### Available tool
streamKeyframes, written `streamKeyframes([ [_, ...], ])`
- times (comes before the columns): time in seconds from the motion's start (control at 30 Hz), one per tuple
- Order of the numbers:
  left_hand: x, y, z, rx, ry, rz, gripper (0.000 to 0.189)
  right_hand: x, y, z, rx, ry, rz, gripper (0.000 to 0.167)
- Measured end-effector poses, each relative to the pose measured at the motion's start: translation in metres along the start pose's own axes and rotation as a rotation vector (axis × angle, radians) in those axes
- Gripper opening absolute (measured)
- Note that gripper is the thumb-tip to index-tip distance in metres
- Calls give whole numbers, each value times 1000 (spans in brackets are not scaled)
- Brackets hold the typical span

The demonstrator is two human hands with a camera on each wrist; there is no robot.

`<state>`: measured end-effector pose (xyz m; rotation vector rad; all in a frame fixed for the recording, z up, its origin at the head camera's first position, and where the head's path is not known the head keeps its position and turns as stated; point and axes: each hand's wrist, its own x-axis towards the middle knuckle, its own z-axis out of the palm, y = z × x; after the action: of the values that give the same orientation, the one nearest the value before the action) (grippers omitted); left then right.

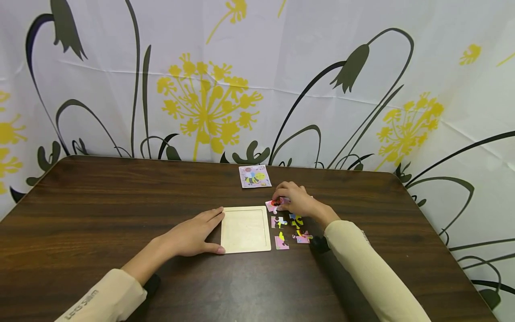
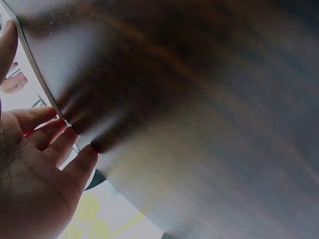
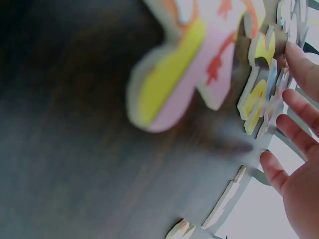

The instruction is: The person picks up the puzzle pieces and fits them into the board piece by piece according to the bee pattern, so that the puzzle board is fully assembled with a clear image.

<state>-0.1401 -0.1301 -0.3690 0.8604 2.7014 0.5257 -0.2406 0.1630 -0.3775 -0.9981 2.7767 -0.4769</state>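
Left hand [image 1: 194, 234] spread against the wooden tray [image 1: 246, 230] — right hand [image 1: 297, 201] bent over a pink puzzle piece [image 1: 271, 207], grip unclear.

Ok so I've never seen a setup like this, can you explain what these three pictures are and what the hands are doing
There's no machine at work here, just a person's two bare hands. The widest picture comes from a camera worn on the head, looking forward and down. The other two come from cameras on the wrists, one showing each hand close up.

On the brown table lie a shallow wooden tray, loose puzzle pieces to its right, and a small bee picture farther back. The left hand rests against the tray's left edge, fingers spread. The right hand is over the pieces, by a pink one; I can't tell whether it grips anything.
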Motion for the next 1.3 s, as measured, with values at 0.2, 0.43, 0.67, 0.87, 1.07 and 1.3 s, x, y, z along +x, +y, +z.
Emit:
streamKeyframes([
  [0.2, 0, -1, 1, 5, 10, 14, 87, -1, 0, 1, 1, 6, -12, 17],
  [0.43, 0, -1, 1, 5, 15, 20, 87, -1, 1, 2, 3, 23, -42, 18],
  [0.67, 0, -1, 1, 4, 15, 21, 88, -1, -1, 1, 12, 22, -30, 18],
  [0.87, -1, -1, 0, 1, 14, 20, 88, -2, -1, -2, 31, 37, -34, 17],
  [1.07, -1, -1, 0, 3, 19, 22, 88, -4, -1, -8, 60, 72, -53, 17],
  [1.3, -1, -2, 0, 10, 23, 29, 87, -6, -5, -14, 95, 84, -77, 18],
])
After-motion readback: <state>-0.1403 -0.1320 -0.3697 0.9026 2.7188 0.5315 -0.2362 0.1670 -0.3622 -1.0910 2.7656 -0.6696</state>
